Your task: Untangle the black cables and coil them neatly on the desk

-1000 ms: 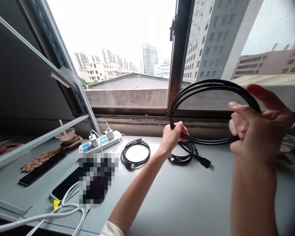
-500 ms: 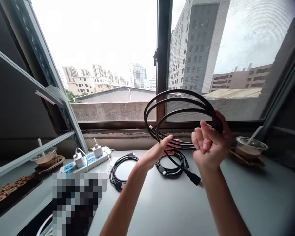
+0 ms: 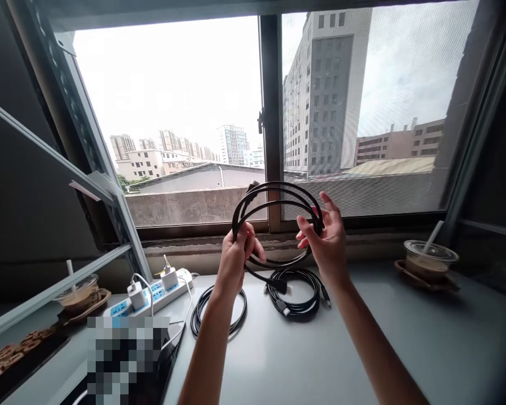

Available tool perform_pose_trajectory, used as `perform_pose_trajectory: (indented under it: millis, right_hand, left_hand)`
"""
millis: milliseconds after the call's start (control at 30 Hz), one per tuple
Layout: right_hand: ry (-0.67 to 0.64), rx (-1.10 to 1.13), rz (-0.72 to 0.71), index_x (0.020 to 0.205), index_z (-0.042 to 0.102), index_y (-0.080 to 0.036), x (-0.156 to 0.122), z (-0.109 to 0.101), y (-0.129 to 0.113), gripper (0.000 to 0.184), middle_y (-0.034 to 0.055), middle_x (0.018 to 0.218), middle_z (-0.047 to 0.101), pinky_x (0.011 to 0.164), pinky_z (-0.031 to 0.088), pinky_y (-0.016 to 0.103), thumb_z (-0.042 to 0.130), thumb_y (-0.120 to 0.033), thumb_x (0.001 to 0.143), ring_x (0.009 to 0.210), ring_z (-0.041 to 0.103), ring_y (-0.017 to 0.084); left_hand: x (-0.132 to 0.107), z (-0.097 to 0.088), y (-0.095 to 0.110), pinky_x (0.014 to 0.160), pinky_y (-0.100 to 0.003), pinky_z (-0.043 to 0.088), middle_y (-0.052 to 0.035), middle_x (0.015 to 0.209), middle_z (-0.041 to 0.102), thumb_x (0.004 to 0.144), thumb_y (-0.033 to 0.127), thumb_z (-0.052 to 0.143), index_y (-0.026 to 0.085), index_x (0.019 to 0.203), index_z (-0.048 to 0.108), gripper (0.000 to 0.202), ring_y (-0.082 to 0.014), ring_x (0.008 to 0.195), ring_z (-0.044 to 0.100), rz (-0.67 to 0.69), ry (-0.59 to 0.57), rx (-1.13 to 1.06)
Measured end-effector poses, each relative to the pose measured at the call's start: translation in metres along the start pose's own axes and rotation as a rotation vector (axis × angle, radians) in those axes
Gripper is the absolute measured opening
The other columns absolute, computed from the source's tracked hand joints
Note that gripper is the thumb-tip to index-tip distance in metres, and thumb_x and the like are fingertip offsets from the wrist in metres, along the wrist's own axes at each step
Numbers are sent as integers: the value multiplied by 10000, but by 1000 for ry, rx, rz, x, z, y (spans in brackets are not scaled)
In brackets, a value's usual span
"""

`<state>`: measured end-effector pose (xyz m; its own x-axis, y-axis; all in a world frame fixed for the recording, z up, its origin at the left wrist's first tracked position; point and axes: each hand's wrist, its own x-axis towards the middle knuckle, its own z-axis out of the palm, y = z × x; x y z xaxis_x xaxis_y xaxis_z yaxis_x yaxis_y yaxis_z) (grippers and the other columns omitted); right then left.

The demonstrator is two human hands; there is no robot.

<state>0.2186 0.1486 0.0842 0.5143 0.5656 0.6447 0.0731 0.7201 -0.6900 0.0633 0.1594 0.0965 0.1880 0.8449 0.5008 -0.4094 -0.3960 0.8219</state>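
A loosely coiled black cable [image 3: 235,220] is held up above the table in front of the window. My left hand [image 3: 235,256] is closed round the left side of its loops. One connector [image 3: 279,285] dangles below the loops, and another plug [image 3: 252,187] sticks up at the upper left. At the coil's right side, my right hand [image 3: 328,242] has its thumb and fingers spread, with the loops running between them. Beneath, two more coiled cables lie on the table: one at the left [image 3: 243,306], partly behind my left forearm, and one in the middle [image 3: 301,309].
A white power strip [image 3: 158,292] with chargers and white wires stands at the left. Cups with straws stand at far left [image 3: 78,295] and right [image 3: 430,259]. A metal shelf frame [image 3: 129,270] rises on the left. The window ledge [image 3: 206,247] borders the grey table [image 3: 303,365].
My left hand has risen and taken hold of the coil's left side. My right hand has moved left and opened its fingers. The loops are drawn smaller, and the view has tilted up.
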Motion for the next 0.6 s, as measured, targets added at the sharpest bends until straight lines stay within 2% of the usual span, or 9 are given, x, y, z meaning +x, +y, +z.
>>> perform_pose_trajectory:
  millis: [67,100,167,233,333,500,600]
  right_hand:
    - [36,-182,-253,1365,352,-297,1,-7,-5,809,70,1110,546,445,472,240,739,-321,655,540,514,79]
    - [37,-264,-365,1351,384,-305,1,-10,-7,776,67,1109,551,476,487,247,742,-302,663,567,515,86]
    - [-7,-380,-527,1263,505,-313,0,-14,-13,598,45,1056,575,515,501,247,718,-267,707,610,524,96]
    - [-54,-414,-600,1141,610,-310,-1,-17,-17,410,27,1005,587,526,504,240,688,-238,746,632,542,97]
    - [-72,-329,-595,1081,651,-317,-3,-18,-23,353,14,970,593,492,498,233,693,-221,744,613,553,89]
    - [-154,-165,-397,1023,680,-322,-3,-18,-27,273,-6,959,581,358,382,186,665,-237,764,509,498,42]
    - [-207,-141,-277,991,696,-288,0,-19,-29,221,-10,875,589,356,332,176,641,-294,777,466,425,27]
  left_hand:
    - [-3,-1,5,324,-152,240,110,387,292,779,475,605,172,670,492,341,-43,288,348,14,5,78]
    - [-4,-1,7,298,-151,183,108,387,293,777,464,610,170,669,500,332,-35,272,304,12,-3,100]
    - [-6,0,9,283,-147,139,106,386,293,778,448,610,166,675,514,315,-27,265,260,1,-36,109]
    - [-7,2,10,286,-141,124,106,389,288,787,441,599,165,685,519,305,-19,273,229,-26,-77,82]
    - [-9,3,12,305,-138,92,107,392,274,780,436,611,160,665,500,318,-8,292,186,-102,-132,9]
    - [-10,4,19,333,-155,82,116,404,181,704,333,700,169,539,341,428,2,321,129,-211,-159,-138]
    - [-10,5,22,342,-153,102,111,426,162,689,384,688,175,542,331,438,-4,336,145,-248,-167,-206]
